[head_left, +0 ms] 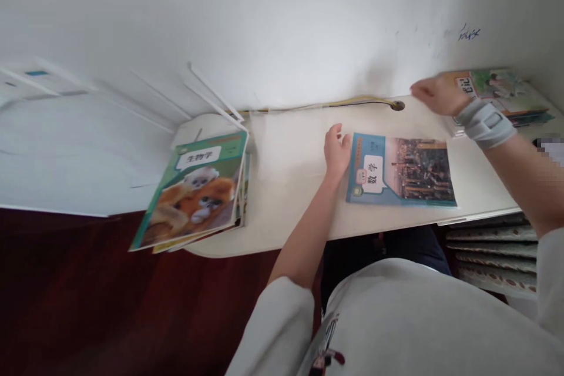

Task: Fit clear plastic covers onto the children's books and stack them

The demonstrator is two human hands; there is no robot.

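My left hand [336, 150] rests on the white desk [291, 188] with its fingers loosely spread, touching the left edge of a blue maths textbook [405, 170] that lies flat in front of me. My right hand [434, 94], blurred by motion and wearing a grey wrist brace [484, 122], reaches to the back right over a stack of books [502, 94]. Its fingers are smeared, so I cannot make out whether they hold anything.
A pile of books topped by a green biology textbook [198, 194] with an orange monkey overhangs the desk's left end. A cable hole [397, 106] sits at the back by the white wall. Shelved books [489, 247] lie under the desk at right; dark red floor lies at left.
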